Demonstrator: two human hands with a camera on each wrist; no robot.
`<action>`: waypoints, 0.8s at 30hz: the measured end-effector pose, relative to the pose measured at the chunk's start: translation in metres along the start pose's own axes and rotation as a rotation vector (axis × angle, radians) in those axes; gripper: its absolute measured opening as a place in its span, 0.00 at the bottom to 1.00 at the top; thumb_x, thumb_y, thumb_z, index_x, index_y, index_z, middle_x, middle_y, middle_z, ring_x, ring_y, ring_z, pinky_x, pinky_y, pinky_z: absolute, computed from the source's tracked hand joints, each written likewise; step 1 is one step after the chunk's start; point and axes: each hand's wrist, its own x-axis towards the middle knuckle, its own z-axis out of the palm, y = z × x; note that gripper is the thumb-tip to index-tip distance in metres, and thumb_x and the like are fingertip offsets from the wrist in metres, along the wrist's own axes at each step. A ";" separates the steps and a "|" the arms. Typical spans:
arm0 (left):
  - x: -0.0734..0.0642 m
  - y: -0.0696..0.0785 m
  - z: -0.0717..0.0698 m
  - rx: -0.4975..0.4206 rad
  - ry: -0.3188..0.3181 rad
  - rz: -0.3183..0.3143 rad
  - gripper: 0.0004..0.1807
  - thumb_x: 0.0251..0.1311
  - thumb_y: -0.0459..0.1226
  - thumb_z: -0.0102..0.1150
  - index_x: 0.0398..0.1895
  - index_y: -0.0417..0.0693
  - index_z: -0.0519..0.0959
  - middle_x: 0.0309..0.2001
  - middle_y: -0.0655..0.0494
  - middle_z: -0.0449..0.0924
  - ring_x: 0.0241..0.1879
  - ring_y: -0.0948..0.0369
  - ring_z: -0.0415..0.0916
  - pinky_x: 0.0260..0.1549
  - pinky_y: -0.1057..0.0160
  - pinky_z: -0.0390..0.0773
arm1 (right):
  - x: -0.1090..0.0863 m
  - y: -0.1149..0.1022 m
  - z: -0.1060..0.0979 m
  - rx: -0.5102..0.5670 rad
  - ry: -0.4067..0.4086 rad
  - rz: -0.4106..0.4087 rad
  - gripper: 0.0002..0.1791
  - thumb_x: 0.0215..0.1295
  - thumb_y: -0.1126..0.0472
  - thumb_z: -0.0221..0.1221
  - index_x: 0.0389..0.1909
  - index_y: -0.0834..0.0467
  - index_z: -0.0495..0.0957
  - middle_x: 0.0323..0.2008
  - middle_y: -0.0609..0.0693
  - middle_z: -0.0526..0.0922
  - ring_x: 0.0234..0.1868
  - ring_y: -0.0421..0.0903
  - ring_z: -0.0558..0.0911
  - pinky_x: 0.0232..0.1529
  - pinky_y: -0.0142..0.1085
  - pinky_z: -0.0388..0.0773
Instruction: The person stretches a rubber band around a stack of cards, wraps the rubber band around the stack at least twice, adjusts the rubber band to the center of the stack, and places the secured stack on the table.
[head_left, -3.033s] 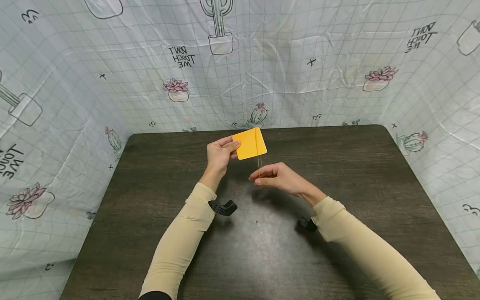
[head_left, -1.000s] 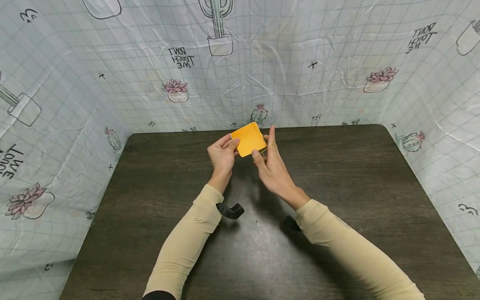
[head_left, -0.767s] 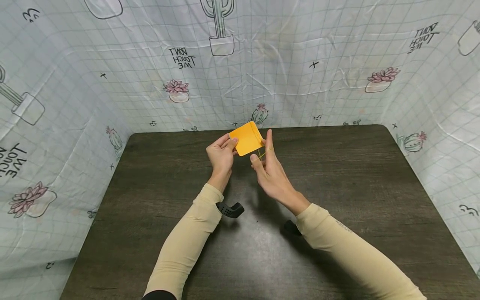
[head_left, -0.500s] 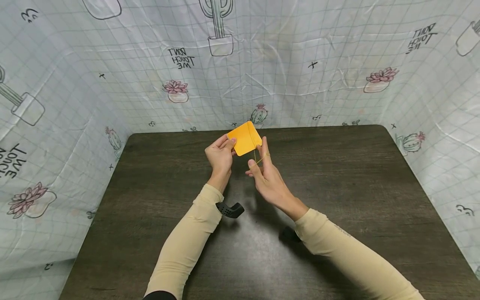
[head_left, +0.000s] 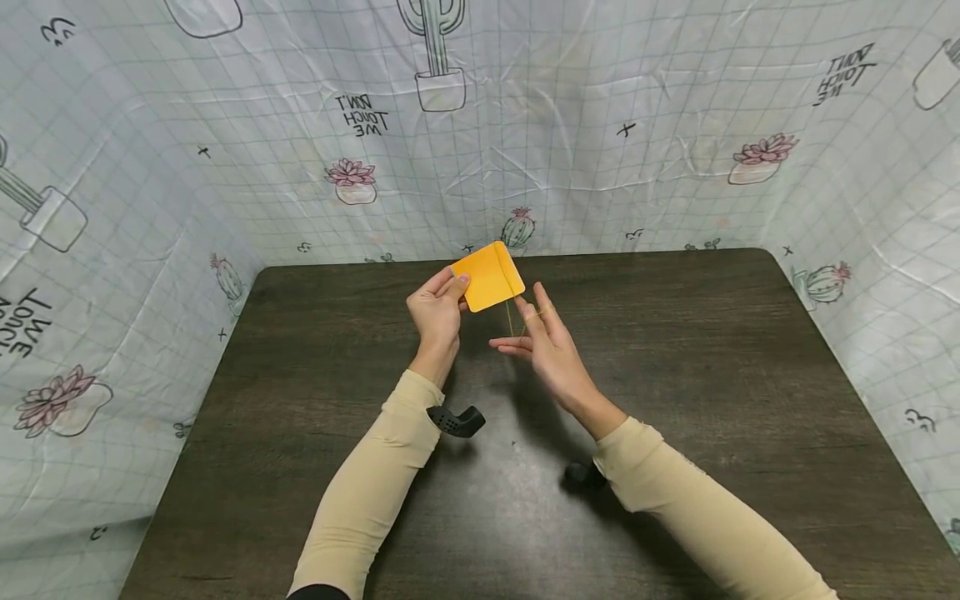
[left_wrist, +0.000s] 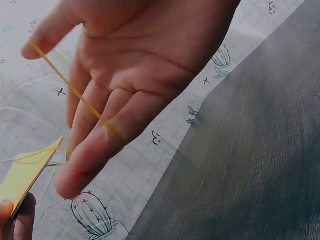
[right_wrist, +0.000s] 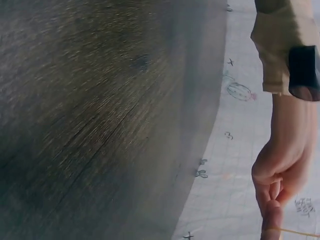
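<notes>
1. Your left hand [head_left: 435, 315] pinches the yellow card [head_left: 489, 278] above the surface [head_left: 292, 400], near its far edge.
2. The yellow band [left_wrist: 76, 91] crosses the card's right part, stretching to your right hand [head_left: 557, 354], looped around its extended, unclenched fingers.

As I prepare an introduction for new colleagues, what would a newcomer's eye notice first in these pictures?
A bright yellow card would likely draw the eye first, pinched in the left grip near the centre of the head view. Next comes the thin yellow band, crossing the card and stretched across the right grip. Behind, a white cloth with cactus drawings hangs beyond the dark table.
</notes>
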 end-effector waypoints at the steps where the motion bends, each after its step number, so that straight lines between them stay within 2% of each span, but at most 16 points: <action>1: 0.000 0.000 0.000 -0.004 -0.009 0.003 0.21 0.59 0.26 0.69 0.56 0.28 0.80 0.43 0.37 0.86 0.32 0.61 0.86 0.22 0.70 0.83 | 0.001 0.000 -0.001 0.038 0.004 0.011 0.37 0.82 0.45 0.39 0.81 0.47 0.33 0.78 0.52 0.52 0.50 0.58 0.85 0.56 0.44 0.80; 5: -0.001 0.001 -0.003 -0.014 -0.051 0.011 0.22 0.60 0.26 0.68 0.58 0.26 0.77 0.44 0.35 0.85 0.32 0.62 0.86 0.23 0.70 0.83 | 0.005 -0.001 -0.008 0.169 0.010 0.062 0.36 0.82 0.43 0.39 0.81 0.53 0.40 0.77 0.54 0.57 0.49 0.54 0.86 0.54 0.42 0.81; 10: -0.001 0.001 -0.006 0.000 -0.099 0.008 0.22 0.60 0.26 0.68 0.57 0.28 0.78 0.44 0.35 0.85 0.32 0.61 0.86 0.23 0.68 0.84 | 0.012 -0.001 -0.017 0.232 0.016 0.123 0.42 0.77 0.36 0.43 0.79 0.60 0.51 0.74 0.58 0.62 0.49 0.53 0.86 0.55 0.41 0.81; 13: 0.000 0.001 -0.007 0.009 -0.132 0.012 0.20 0.60 0.26 0.68 0.55 0.29 0.80 0.44 0.36 0.85 0.32 0.61 0.86 0.23 0.68 0.84 | 0.015 0.000 -0.021 0.237 0.029 0.153 0.45 0.74 0.33 0.47 0.77 0.63 0.55 0.72 0.60 0.65 0.49 0.54 0.86 0.55 0.42 0.81; 19: 0.000 0.002 -0.008 0.031 -0.197 0.039 0.19 0.60 0.25 0.68 0.54 0.26 0.80 0.42 0.35 0.85 0.28 0.63 0.85 0.22 0.70 0.83 | 0.023 -0.001 -0.028 0.210 0.053 0.231 0.50 0.71 0.33 0.52 0.75 0.70 0.54 0.68 0.66 0.70 0.44 0.53 0.88 0.56 0.49 0.79; 24: 0.000 0.002 -0.009 0.066 -0.256 0.048 0.20 0.60 0.26 0.68 0.56 0.26 0.79 0.42 0.35 0.85 0.25 0.65 0.83 0.22 0.70 0.82 | 0.033 -0.004 -0.035 0.130 0.056 0.288 0.49 0.69 0.30 0.53 0.71 0.70 0.63 0.63 0.67 0.74 0.41 0.54 0.88 0.54 0.51 0.78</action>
